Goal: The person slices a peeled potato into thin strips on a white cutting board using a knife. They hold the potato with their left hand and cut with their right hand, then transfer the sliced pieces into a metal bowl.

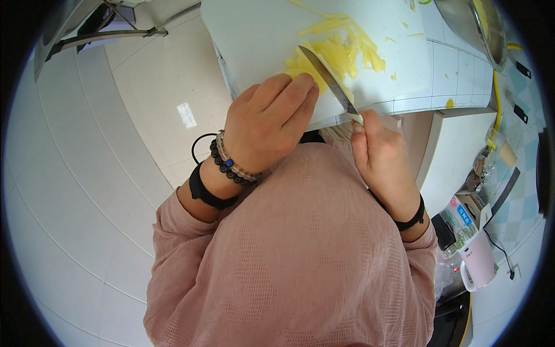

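Note:
My right hand (378, 152) is closed around the pale handle of a kitchen knife (328, 78). Its blade points up and to the left over the white cutting board (256, 39). Left of the blade, my left hand (271, 117) presses its curled fingertips onto thin yellow slices (301, 63), which look like potato. A pale strip of the same food lies along the blade's right side. Beyond it, cut yellow strips (342, 50) are heaped on the board, and small scraps lie scattered to the right.
A metal bowl (472, 30) stands at the upper right on the white-tiled counter (459, 78). A pink electric kettle (477, 262), a printed carton (461, 219) and several jars are along the right side. The board's near edge is close to my body.

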A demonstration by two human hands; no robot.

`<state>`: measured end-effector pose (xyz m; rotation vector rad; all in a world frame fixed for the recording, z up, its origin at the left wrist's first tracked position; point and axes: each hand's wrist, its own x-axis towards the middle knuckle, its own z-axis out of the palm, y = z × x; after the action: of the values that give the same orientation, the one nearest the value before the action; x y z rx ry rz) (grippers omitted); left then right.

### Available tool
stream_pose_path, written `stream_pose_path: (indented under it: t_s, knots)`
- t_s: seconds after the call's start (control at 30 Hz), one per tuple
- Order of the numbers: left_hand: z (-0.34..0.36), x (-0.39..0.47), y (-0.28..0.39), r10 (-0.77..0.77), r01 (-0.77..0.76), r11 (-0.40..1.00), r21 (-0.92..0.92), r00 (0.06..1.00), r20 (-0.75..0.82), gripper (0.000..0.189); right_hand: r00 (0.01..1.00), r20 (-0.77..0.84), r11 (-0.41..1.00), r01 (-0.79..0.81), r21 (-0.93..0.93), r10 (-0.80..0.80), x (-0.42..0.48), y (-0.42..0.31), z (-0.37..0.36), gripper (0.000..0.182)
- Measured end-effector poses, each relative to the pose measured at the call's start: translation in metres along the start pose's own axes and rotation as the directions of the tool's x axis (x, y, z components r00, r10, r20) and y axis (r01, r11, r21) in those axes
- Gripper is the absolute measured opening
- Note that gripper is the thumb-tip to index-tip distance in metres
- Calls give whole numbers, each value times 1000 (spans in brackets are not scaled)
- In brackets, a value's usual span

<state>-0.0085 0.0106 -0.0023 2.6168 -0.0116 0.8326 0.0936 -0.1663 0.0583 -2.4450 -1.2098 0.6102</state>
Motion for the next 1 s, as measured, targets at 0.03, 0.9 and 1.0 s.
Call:
stream_pose_path:
  t_s: [0.03,0.9,1.0]
  knots:
    - [1,0,-1,-1,1,1000,-8,1000,-1,29,1000,8,1000,-2,-19,2,1,0,0,13]
    - [-3,8,8,-120,132,988,-86,984,128,34,997,39,991,65,-114,-61,6,3,0,16]
    - [-4,6,7,-120,133,987,-85,982,148,34,996,76,985,64,-157,-53,5,-2,-4,17]
